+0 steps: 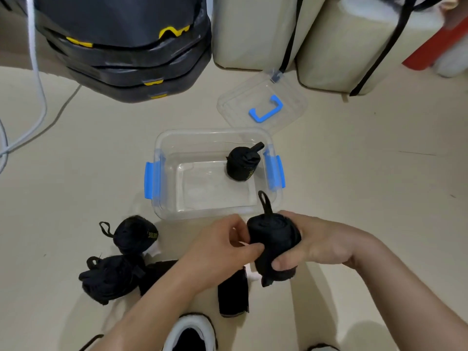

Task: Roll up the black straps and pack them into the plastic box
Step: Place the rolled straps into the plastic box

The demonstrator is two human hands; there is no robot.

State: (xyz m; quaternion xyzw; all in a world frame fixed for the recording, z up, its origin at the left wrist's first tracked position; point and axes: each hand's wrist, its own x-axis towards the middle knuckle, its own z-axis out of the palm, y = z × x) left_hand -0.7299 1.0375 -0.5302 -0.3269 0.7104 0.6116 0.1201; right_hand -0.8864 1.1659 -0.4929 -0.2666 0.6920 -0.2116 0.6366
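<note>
Both hands [222, 247] [316, 244] are pinching a rolled black fabric strap [273, 245], fingers curled, securing it before packing into the clear plastic box [162, 150].

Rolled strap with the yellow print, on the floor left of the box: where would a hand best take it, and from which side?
Probably best to take the rolled strap round its thick body, from above, fingers across the roll. Its thin loop sticks out to the left and looks floppy, and the loose straps crowd its near side.
</note>
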